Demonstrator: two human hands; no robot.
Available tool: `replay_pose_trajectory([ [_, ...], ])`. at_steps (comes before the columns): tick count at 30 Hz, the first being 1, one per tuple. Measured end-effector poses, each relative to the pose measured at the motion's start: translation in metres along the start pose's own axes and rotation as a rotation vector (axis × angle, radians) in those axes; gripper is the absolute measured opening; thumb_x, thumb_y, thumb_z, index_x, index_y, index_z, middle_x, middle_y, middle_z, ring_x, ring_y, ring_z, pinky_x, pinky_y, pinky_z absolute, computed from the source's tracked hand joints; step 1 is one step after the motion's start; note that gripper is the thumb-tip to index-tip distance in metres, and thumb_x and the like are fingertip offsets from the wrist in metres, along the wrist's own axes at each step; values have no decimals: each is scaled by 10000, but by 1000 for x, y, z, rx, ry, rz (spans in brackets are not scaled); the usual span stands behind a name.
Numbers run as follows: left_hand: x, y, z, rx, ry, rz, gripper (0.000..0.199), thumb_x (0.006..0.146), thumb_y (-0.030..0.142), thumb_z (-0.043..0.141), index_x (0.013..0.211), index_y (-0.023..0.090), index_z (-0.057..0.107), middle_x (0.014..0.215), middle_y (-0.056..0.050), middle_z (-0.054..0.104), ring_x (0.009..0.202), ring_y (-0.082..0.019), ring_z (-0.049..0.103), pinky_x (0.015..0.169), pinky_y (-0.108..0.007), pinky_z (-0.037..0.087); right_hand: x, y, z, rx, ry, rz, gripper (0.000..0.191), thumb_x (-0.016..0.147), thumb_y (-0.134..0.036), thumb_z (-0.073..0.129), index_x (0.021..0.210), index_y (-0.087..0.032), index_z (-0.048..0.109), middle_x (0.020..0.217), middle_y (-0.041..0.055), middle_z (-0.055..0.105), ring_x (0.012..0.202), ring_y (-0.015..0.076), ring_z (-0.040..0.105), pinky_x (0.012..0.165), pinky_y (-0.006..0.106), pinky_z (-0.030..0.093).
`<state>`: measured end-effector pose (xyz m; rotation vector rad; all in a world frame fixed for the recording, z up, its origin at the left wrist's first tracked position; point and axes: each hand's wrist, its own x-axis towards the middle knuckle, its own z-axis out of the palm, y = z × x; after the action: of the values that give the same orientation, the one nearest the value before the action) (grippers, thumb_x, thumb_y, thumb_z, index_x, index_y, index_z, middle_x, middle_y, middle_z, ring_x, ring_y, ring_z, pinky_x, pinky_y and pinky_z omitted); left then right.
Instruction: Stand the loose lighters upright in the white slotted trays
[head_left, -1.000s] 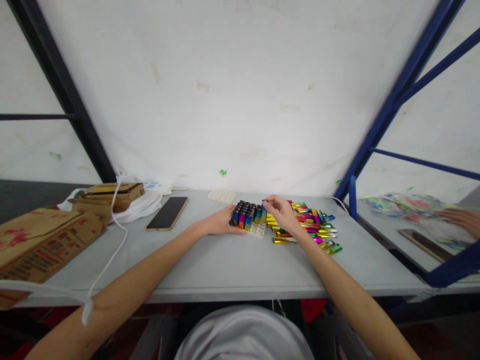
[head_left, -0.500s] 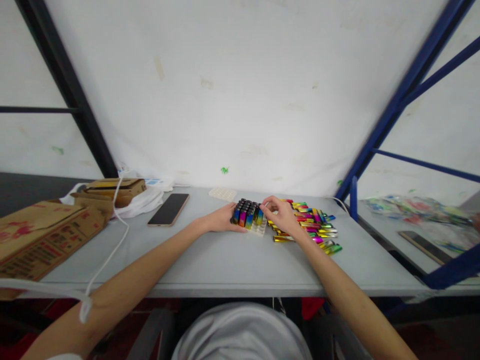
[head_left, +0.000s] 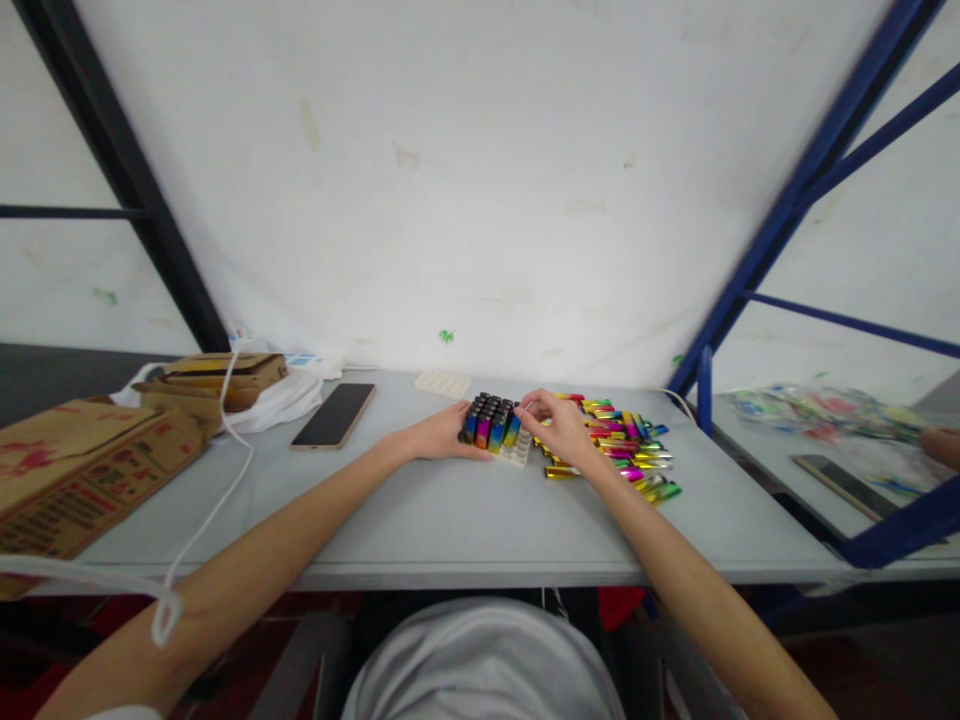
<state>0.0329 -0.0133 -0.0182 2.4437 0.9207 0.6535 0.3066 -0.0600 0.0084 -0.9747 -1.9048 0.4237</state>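
Shiny lighters (head_left: pixel 487 425) with black tops and rainbow-coloured bodies stand upright in close rows in a pale tray (head_left: pixel 514 456). My left hand (head_left: pixel 442 435) curls round the left side of this block, thumb along the near edge, steadying it. At the block's right side my right hand (head_left: pixel 556 425) is closed in a pinch, with what looks like a lighter mostly hidden by its fingers. The tray's near right part shows bare pockets. Just right of it, under and beyond my right wrist, lies a loose pile of metallic coloured lighters (head_left: pixel 630 447).
A second pale tray (head_left: pixel 442 384) lies by the wall. To the left are a phone (head_left: pixel 334 416), cardboard boxes (head_left: pixel 97 470) and a white cable (head_left: pixel 238 440). Beyond the blue frame (head_left: pixel 780 220), another phone (head_left: pixel 847 486) and part of someone's hand (head_left: pixel 941 445) show.
The view has shifted slightly. My right hand stays at the block's right side, its fingertips a little lower among the tops. My left hand keeps its hold. At far right, another person's hand has come further into view.
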Motion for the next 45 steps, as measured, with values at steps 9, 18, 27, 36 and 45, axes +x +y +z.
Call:
replay_pose_trajectory([
  [9,0,3,-1,-6,-2,-2,783,744,679,882,1331,198,689,1301,-133,695,1207,-379,675,1129,-499,521,2,6,0,-85,10,-67,292,999,-510,654,958,-221,672,748,27,758,647,177,701,654,293,574],
  [18,0,2,0,-4,-2,-3,819,745,684,886,1367,197,668,1339,-131,678,1225,-374,666,1138,-494,515,0,6,-4,-123,-92,-128,187,1014,-375,624,1111,-221,668,812,19,748,705,175,704,686,288,554],
  [27,-1,2,0,15,3,-4,801,762,676,883,1368,201,661,1288,-113,686,1200,-353,671,1107,-465,534,-1,5,-4,-189,-150,-82,206,993,-347,663,1148,-230,595,744,-32,657,655,168,641,636,267,461],
  [36,-1,3,0,13,15,33,781,773,646,885,1385,214,660,1325,-112,693,1207,-349,666,1119,-463,528,-2,1,-5,-194,-199,-108,210,1048,-399,611,1159,-224,639,774,-8,688,684,177,642,656,267,451],
  [45,2,-2,-1,55,-37,62,765,799,723,833,1337,193,713,1424,-135,661,1331,-368,601,1222,-461,444,9,30,-37,-523,-39,35,216,1061,-295,553,1003,-174,723,811,59,743,719,197,658,724,293,452],
])
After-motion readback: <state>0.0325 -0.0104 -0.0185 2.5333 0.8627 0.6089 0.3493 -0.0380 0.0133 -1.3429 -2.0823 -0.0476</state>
